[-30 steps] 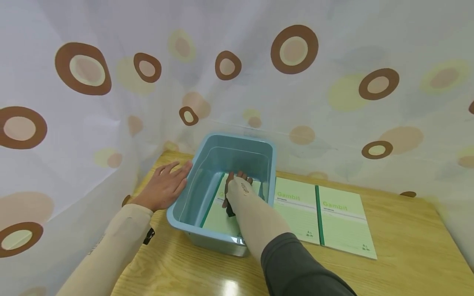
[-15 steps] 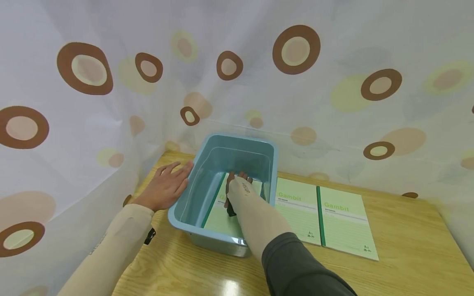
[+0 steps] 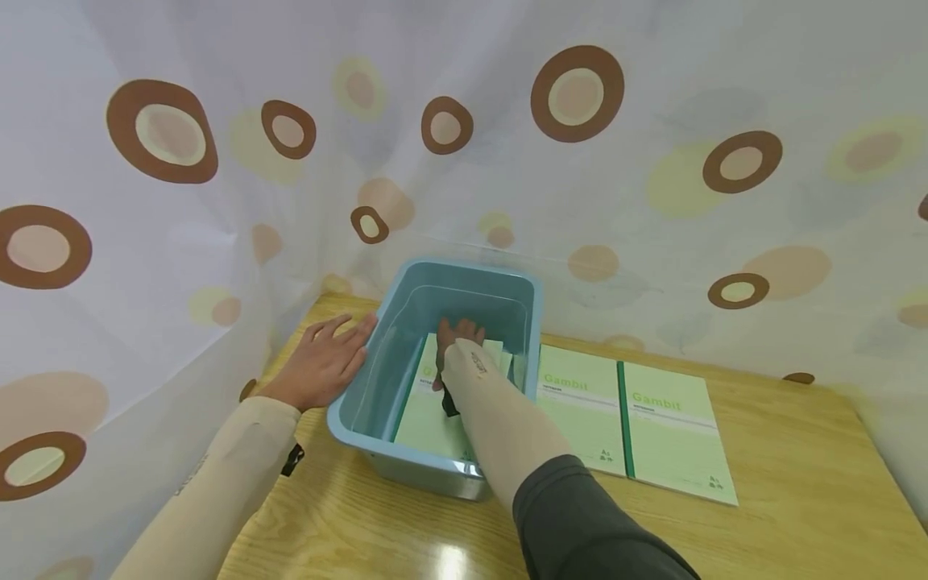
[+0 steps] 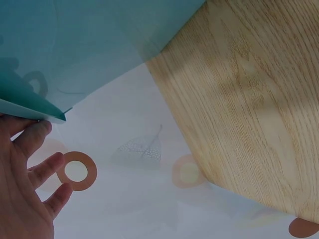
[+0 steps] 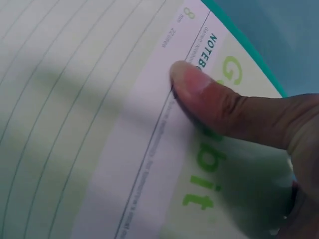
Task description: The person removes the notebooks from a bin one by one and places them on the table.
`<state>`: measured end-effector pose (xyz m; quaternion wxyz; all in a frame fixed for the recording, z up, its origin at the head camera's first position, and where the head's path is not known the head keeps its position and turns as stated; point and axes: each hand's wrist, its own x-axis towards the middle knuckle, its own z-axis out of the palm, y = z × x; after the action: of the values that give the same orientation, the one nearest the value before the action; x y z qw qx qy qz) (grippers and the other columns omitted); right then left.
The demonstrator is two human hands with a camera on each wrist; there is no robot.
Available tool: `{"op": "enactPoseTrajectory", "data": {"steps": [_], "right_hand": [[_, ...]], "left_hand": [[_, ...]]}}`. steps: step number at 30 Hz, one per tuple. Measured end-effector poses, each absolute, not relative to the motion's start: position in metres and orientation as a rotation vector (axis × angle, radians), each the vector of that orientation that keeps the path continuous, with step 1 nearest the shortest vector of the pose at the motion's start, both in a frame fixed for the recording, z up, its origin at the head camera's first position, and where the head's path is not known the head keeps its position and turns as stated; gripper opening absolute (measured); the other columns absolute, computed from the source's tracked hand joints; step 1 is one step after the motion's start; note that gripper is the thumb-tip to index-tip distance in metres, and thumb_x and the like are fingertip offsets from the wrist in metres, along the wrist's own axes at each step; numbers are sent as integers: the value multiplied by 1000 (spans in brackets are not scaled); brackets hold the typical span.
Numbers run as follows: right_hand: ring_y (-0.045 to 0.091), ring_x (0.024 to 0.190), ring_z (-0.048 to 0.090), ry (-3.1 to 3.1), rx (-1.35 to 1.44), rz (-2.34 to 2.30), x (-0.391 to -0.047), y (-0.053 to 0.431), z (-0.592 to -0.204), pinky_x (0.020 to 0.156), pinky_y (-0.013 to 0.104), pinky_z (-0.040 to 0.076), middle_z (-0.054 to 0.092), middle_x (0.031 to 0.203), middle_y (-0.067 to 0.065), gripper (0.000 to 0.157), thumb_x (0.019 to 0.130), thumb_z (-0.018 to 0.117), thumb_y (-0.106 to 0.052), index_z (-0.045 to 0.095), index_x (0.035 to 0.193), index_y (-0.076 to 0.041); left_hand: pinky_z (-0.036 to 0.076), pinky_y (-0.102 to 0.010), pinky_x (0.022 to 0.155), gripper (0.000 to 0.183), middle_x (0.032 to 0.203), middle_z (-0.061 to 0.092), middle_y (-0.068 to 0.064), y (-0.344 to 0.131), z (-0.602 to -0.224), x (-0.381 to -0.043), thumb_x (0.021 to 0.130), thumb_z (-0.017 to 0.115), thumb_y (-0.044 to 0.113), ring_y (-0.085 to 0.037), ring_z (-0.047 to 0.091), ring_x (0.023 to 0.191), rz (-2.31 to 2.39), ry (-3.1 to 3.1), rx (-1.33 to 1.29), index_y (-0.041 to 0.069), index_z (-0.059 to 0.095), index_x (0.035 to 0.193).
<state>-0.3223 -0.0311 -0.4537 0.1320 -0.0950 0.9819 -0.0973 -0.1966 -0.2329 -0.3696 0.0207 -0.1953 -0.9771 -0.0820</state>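
Observation:
A light blue plastic bin (image 3: 364, 440) stands on the table with a pale green notebook (image 3: 428, 427) inside, its dark green spine along the left. My right hand (image 3: 458, 342) reaches into the bin and holds this notebook by its top end. In the right wrist view the thumb (image 5: 214, 102) lies across the printed cover, while the other fingers are mostly hidden past the edge. An edge of another notebook (image 3: 507, 364) shows beneath, at the right. My left hand (image 3: 326, 362) touches the bin's left rim with fairly straight fingers, its fingertips (image 4: 42, 128) right at the rim's edge.
Two more pale green notebooks (image 3: 580, 411) (image 3: 677, 435) lie side by side to the right of the bin. The wooden table (image 3: 797, 467) meets a white sheet (image 3: 493, 193) with brown ring prints at the back and left.
My right hand has moved slightly toward the bin's far end, and the top notebook's upper edge has shifted up and left, showing another notebook's edge below. The left hand stays at the rim.

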Motion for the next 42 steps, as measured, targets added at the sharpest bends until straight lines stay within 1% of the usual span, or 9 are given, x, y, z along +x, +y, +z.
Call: {"op": "enactPoseTrajectory", "data": {"steps": [2, 7, 10, 15, 18, 25, 29, 35, 42], "right_hand": [[36, 117, 36, 2880, -319, -253, -322, -32, -447, 99, 50, 25, 41, 129, 22, 120, 37, 99, -38, 36, 135, -12], [35, 119, 43, 2889, -370, -143, -324, -35, -433, 98, 48, 29, 48, 130, 19, 112, 51, 96, -37, 30, 139, -14], [34, 121, 44, 2875, -368, -121, -327, -35, -426, 98, 47, 29, 49, 133, 16, 113, 59, 93, -39, 23, 145, -17], [35, 124, 44, 2859, -391, -163, -331, -36, -407, 100, 48, 30, 50, 137, 15, 115, 64, 89, -43, 18, 150, -17], [36, 124, 46, 2890, -426, -186, -335, -37, -399, 101, 48, 30, 52, 136, 15, 111, 66, 87, -45, 20, 150, -16], [33, 110, 52, 3035, -478, -139, -335, -32, -375, 96, 47, 37, 56, 118, 16, 94, 70, 83, -50, 31, 141, -16], [34, 111, 52, 3057, -509, -207, -328, -26, -355, 95, 48, 37, 55, 120, 18, 87, 78, 77, -49, 30, 142, -14], [28, 90, 51, 3074, -598, -449, -323, -12, -321, 81, 43, 35, 55, 100, 10, 65, 83, 74, -44, 37, 126, -11], [25, 92, 50, 3087, -649, -702, -306, 10, -261, 85, 42, 38, 54, 102, 8, 67, 82, 76, -40, 38, 129, -10]], "left_hand": [[18, -59, 110, 52, 153, 36, -11, -233, -370, -197, 105, 32, 24, -39, 25, 141, -252, -3031, -602, 4, 26, 152], [17, -58, 111, 53, 153, 35, -11, -232, -368, -199, 104, 32, 25, -39, 24, 141, -256, -3047, -602, 4, 25, 152], [15, -59, 111, 53, 153, 34, -12, -232, -367, -201, 105, 32, 26, -39, 22, 141, -266, -3059, -606, 3, 23, 152], [15, -59, 111, 54, 153, 35, -12, -233, -368, -204, 105, 30, 26, -40, 22, 141, -258, -3055, -617, 2, 23, 153], [16, -59, 111, 53, 152, 35, -12, -236, -369, -206, 105, 30, 26, -41, 23, 141, -252, -3043, -629, 2, 23, 152], [17, -59, 110, 52, 152, 36, -14, -243, -369, -209, 105, 30, 24, -41, 24, 140, -237, -3031, -639, 1, 26, 151], [17, -59, 110, 52, 153, 35, -14, -247, -369, -209, 105, 30, 24, -41, 23, 140, -230, -3043, -638, 1, 25, 152], [16, -60, 109, 52, 151, 37, -16, -250, -370, -210, 106, 29, 24, -42, 23, 140, -255, -3049, -634, 0, 25, 152], [15, -61, 109, 52, 152, 36, -16, -251, -368, -211, 105, 29, 24, -43, 22, 140, -282, -3054, -630, 1, 24, 152]]}}
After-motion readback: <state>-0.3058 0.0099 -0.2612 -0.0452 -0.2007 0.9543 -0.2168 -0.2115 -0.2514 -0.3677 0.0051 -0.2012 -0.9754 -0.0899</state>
